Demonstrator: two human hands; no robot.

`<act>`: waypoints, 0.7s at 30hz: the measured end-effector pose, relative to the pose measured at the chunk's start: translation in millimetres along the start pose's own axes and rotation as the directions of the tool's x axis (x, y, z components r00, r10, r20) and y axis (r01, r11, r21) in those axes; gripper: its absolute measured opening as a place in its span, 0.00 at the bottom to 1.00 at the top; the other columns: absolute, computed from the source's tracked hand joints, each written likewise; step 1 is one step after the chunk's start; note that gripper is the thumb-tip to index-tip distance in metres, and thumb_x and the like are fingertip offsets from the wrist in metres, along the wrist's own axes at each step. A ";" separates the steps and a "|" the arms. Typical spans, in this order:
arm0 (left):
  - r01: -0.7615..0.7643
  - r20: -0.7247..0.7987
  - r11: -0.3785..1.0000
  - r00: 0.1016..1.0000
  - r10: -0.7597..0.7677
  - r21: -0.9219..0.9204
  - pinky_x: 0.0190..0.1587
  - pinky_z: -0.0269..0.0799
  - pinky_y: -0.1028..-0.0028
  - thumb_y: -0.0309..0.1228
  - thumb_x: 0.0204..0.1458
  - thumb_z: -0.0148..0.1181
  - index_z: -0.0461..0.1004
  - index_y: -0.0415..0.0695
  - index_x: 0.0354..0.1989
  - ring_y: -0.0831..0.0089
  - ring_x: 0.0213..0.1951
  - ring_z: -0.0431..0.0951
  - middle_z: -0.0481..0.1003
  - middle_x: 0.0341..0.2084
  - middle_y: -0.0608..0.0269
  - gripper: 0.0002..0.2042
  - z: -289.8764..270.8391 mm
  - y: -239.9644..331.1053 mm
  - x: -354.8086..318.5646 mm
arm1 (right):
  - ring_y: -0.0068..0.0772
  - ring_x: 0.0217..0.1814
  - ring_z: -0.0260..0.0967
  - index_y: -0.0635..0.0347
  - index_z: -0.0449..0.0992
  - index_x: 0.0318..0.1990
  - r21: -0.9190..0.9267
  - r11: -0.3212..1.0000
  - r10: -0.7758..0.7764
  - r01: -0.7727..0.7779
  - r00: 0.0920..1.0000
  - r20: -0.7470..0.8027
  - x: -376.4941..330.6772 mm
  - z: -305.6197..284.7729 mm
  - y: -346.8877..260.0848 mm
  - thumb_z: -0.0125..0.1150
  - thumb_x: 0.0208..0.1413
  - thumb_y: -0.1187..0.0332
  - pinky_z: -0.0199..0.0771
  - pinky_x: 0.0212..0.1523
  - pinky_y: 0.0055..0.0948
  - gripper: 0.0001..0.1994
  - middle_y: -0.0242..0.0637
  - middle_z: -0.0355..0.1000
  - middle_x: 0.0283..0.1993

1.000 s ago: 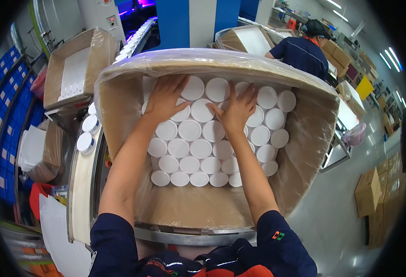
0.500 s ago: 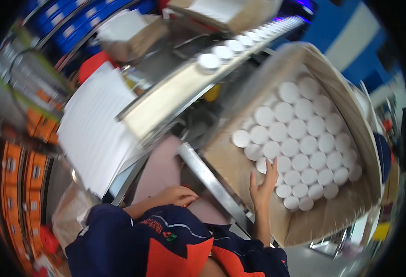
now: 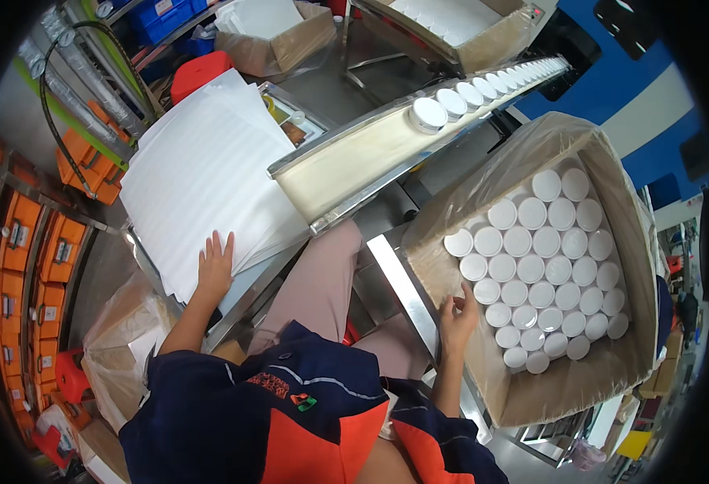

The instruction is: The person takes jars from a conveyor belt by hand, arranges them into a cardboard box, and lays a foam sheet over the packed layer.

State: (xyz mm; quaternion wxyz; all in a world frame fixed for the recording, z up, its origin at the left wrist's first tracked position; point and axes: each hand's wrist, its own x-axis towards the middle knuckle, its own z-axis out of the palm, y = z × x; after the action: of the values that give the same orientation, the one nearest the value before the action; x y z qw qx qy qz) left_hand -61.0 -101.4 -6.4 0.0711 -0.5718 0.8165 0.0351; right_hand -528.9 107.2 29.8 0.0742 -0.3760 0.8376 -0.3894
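My left hand (image 3: 216, 270) lies with fingers spread on the near edge of a stack of white sheets (image 3: 209, 177). My right hand (image 3: 457, 321) hovers at the left inner side of a lined cardboard box (image 3: 523, 399), thumb and forefinger apart, with nothing visible between them. Close beside its fingertips are white round tubs (image 3: 514, 293), packed in rows in the box. More white tubs (image 3: 428, 114) stand in a line on a narrow conveyor belt (image 3: 346, 165) between the sheets and the box. The underside of my right hand is hidden.
A metal rail (image 3: 403, 282) runs between my legs and the box. Beyond the belt stand an open carton (image 3: 491, 48) and another carton of white sheets (image 3: 290, 44). Orange bins (image 3: 40, 282) line the left side. A red stool (image 3: 201, 74) is behind the sheets.
My left hand has moved from my lap up to the white sheets. My right hand has drawn back from over the tubs to the box's left side. The view has shifted.
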 end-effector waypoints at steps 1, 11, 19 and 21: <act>-0.006 -0.004 1.000 1.000 0.006 0.009 0.62 0.68 0.51 0.17 0.44 0.62 0.46 0.48 0.76 0.29 0.66 0.59 0.50 0.69 0.26 0.47 25.0 -20.9 2.3 | 0.41 0.38 0.78 0.65 0.72 0.60 0.027 1.000 -0.016 0.016 1.000 0.001 1.8 5.2 -1.9 0.63 0.55 0.74 0.77 0.44 0.37 0.23 0.49 0.79 0.37; 0.041 -0.049 0.955 0.998 -0.027 0.294 0.39 0.75 0.60 0.29 0.55 0.53 0.85 0.47 0.29 0.55 0.37 0.83 0.81 0.27 0.48 0.12 -179.2 -16.7 5.7 | 0.38 0.39 0.80 0.66 0.79 0.49 0.142 0.989 0.030 -0.032 0.999 0.016 0.6 1.1 -38.1 0.61 0.57 0.75 0.79 0.43 0.33 0.13 0.46 0.80 0.39; -0.351 -0.395 0.692 0.622 0.675 0.631 0.67 0.60 0.63 0.26 0.40 0.56 0.83 0.42 0.20 0.64 0.36 0.79 0.76 0.17 0.55 0.08 -345.6 157.6 9.2 | 0.53 0.68 0.60 0.65 0.61 0.66 0.427 0.540 -0.809 0.725 0.588 0.024 22.9 -4.6 -223.4 0.76 0.44 0.51 0.58 0.65 0.47 0.45 0.55 0.59 0.71; -0.415 -0.373 0.612 0.524 0.766 0.673 0.71 0.55 0.64 0.26 0.39 0.56 0.84 0.43 0.20 0.66 0.40 0.79 0.76 0.17 0.58 0.08 -354.3 192.5 12.0 | 0.53 0.69 0.59 0.65 0.60 0.66 0.444 0.532 -0.800 0.720 0.600 -0.015 28.1 6.3 -235.9 0.76 0.44 0.50 0.57 0.65 0.48 0.46 0.56 0.58 0.71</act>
State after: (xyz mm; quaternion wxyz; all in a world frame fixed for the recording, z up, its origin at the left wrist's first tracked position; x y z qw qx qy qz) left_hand -272.7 -95.6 337.0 -0.0775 -0.1800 0.9157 -0.3508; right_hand -411.2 -13.5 197.2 0.0524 -0.7146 0.4767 -0.5092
